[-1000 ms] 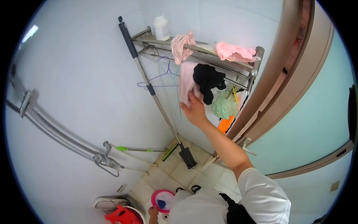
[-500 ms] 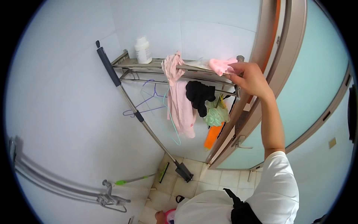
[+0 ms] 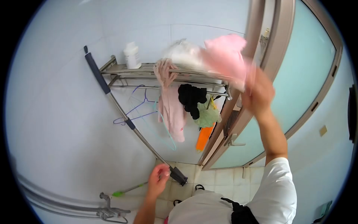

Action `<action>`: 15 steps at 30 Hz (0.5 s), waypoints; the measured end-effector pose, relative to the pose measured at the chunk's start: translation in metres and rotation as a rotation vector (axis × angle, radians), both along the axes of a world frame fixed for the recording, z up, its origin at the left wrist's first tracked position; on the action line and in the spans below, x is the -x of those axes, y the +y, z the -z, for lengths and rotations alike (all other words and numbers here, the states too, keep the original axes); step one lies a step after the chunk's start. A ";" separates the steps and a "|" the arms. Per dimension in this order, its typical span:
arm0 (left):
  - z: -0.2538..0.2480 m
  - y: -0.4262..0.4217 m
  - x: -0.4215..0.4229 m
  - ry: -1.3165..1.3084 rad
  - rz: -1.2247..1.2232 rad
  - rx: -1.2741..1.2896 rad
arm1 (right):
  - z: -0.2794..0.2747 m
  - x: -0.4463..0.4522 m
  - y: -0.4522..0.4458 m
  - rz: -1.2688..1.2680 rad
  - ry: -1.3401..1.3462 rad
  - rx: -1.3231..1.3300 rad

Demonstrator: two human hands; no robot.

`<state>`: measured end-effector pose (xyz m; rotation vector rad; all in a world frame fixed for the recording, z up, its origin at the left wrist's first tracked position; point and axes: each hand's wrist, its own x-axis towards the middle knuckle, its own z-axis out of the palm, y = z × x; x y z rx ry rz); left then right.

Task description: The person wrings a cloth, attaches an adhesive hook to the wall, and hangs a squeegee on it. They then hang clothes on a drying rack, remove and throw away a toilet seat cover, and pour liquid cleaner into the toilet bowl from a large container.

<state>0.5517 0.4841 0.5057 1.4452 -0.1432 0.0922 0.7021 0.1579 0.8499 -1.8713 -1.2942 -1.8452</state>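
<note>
A pink cloth, smeared by motion, hangs from my right hand at the right end of the metal rack. Beside it on the rack, a blurred whitish translucent thing is lifted or lying. Lower down, in front of the mop, my left hand is raised with its fingers curled; whether it holds anything is hidden. A striped cloth, a pale pink towel and a black cloth hang from the rack.
A white bottle stands on the rack's left end. Hangers, a green mesh puff and an orange item hang below. A mop leans at the left. The glass door is at the right, the shower tap lower left.
My right hand has pulled the pink cloth up and off the rack's right end. My left hand has risen from the pink basin. The view has shifted.
</note>
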 end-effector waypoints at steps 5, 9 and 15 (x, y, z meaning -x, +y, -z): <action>-0.140 -0.083 -0.012 -0.508 0.215 0.703 | 0.085 0.065 0.044 -0.254 -0.058 0.314; -0.081 -0.078 -0.016 -0.180 0.139 0.328 | 0.143 0.068 0.052 -0.401 0.338 0.303; -0.098 -0.119 -0.018 -0.152 0.477 1.016 | 0.187 0.081 0.040 -0.300 0.745 0.079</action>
